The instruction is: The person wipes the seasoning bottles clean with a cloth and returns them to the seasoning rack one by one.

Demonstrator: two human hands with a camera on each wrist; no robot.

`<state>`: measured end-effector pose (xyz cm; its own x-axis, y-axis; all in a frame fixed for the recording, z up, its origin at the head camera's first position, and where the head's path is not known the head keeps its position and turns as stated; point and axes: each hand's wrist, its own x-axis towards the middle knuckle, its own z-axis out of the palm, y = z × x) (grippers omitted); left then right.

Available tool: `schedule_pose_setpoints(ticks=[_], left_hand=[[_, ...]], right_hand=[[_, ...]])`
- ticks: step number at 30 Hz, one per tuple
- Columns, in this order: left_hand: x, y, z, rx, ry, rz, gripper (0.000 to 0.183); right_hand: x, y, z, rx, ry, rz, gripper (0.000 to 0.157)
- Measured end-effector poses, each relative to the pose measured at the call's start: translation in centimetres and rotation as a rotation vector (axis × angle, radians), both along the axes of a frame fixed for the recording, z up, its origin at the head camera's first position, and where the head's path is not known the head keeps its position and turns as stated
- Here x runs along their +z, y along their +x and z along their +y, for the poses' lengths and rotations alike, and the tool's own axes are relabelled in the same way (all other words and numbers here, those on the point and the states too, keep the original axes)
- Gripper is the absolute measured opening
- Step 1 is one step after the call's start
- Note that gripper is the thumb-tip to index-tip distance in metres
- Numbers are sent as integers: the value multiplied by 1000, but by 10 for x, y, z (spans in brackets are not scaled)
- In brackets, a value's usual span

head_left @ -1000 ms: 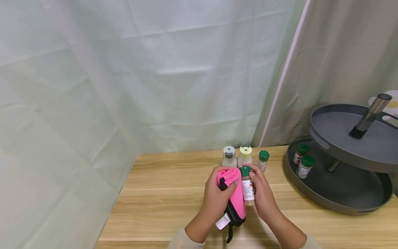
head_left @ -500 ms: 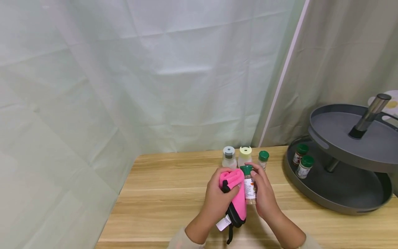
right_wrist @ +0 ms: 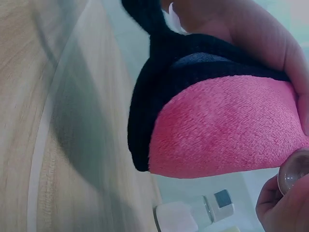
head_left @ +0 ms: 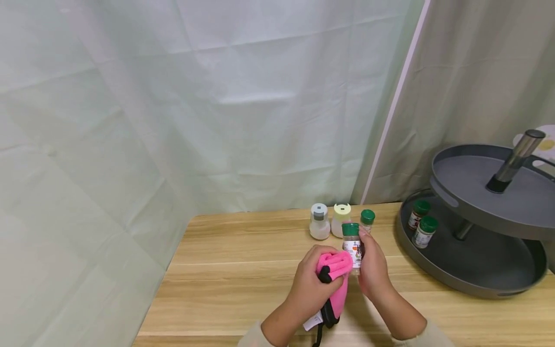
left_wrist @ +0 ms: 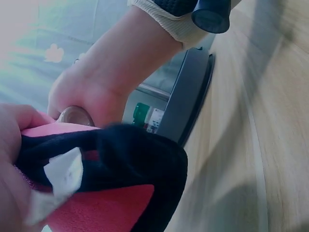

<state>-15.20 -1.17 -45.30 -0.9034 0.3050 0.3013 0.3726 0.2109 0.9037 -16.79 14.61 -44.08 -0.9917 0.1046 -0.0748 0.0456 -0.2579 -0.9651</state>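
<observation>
My left hand (head_left: 310, 284) grips a folded pink cloth (head_left: 337, 301) with black trim, a white tag and a black loop. In my right hand (head_left: 376, 270) is a spice jar (head_left: 353, 247) with a green lid, held upright above the table. The cloth's rolled top lies against the jar's lower side or just in front of it. From the left wrist view, the jar's round base (left_wrist: 76, 116) shows beyond the cloth. Pink plush (right_wrist: 227, 128) and black edging fill much of the right wrist view.
Behind the hands stand a grey-topped shaker (head_left: 319, 224), a yellow-topped shaker (head_left: 340, 224) and another green-lidded jar (head_left: 367, 218). At right is a dark two-tier round tray (head_left: 477, 262), with two green-lidded jars (head_left: 424, 232) on its lower tier. A pale curtain (head_left: 269, 120) hangs behind the table.
The spice jar has shifted right and slightly away, and turned so its label picture shows more. The left hand and cloth have moved right and lower in the head view.
</observation>
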Motion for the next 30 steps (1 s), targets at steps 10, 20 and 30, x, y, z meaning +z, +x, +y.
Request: schedule_pose_setpoints(ticks=[10, 20, 30], left_hand=[[3, -9, -4, 108, 133, -115, 41], [9, -16, -10, 100, 259, -191, 40], [9, -7, -5, 50, 201, -185, 42]], right_hand=[[-7, 6, -2, 122, 23, 98, 43], [-9, 9, -4, 135, 80, 107, 36], [-10, 7, -6, 68, 36, 118, 34]])
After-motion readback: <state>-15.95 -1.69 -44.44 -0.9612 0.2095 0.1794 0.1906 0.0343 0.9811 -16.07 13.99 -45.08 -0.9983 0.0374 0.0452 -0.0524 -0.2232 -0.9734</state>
